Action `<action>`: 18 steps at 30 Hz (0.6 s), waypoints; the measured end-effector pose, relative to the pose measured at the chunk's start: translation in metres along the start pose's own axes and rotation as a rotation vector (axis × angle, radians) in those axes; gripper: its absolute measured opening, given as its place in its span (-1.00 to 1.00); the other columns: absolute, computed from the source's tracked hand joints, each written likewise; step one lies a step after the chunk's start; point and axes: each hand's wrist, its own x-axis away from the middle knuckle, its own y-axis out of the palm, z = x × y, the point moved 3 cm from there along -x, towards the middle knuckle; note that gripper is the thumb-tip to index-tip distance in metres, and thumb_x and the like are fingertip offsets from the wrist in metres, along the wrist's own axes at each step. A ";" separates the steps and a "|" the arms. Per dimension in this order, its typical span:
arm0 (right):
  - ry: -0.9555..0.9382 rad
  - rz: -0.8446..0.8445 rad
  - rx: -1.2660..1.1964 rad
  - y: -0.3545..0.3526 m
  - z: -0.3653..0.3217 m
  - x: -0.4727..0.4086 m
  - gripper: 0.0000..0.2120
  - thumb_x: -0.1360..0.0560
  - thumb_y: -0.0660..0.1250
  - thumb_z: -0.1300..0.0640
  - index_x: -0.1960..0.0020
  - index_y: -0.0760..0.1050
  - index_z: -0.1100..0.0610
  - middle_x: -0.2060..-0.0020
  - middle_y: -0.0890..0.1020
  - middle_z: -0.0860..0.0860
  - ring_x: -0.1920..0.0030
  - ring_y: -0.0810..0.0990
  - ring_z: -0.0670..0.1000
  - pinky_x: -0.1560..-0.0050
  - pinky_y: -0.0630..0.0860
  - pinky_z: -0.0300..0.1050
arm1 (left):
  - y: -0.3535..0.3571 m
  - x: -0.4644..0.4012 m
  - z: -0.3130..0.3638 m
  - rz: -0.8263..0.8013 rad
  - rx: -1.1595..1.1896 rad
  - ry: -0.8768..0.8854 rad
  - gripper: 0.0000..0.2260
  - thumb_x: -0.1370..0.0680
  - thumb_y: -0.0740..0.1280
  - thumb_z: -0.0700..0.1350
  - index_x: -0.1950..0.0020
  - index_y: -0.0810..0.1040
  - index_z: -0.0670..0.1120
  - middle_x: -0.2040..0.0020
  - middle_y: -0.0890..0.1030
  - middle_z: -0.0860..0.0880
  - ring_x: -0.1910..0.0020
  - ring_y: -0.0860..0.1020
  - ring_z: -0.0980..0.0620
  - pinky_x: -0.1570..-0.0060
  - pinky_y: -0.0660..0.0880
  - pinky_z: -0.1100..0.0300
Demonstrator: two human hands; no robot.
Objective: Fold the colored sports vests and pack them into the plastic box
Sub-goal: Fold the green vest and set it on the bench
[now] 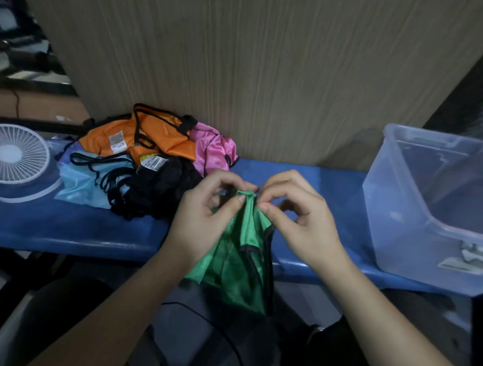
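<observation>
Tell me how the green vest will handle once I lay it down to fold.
Probably very floppy: the green vest hangs limp from where the left hand and right hand pinch its top edge. Its sheen suggests slippery fabric, so folds may slide open. It looks light.

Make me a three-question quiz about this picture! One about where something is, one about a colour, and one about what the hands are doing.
1. Where is the plastic box?
A. on the blue table's right end
B. on the floor
C. on top of the fan

2. What colour is the vest being held?
A. pink
B. green
C. orange

3. What is inside the box?
A. folded vests
B. a fan
C. nothing visible

Answers:
1. A: it stands on the blue table, right of the hands.
2. B: the left hand and right hand both pinch the green vest at its top edge.
3. C: its clear walls show no vest inside.
</observation>
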 end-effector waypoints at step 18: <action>-0.207 0.481 0.272 -0.075 -0.093 -0.007 -0.87 -0.62 0.19 0.25 -0.04 0.33 0.03 0.24 0.50 -0.24 0.26 0.47 -0.13 0.24 0.38 -0.21 | -0.068 -0.025 0.120 0.127 -0.323 0.301 -0.81 -0.61 0.25 -0.35 -0.04 0.47 -0.05 0.01 0.59 0.03 -0.02 0.57 0.11 -0.05 0.51 0.11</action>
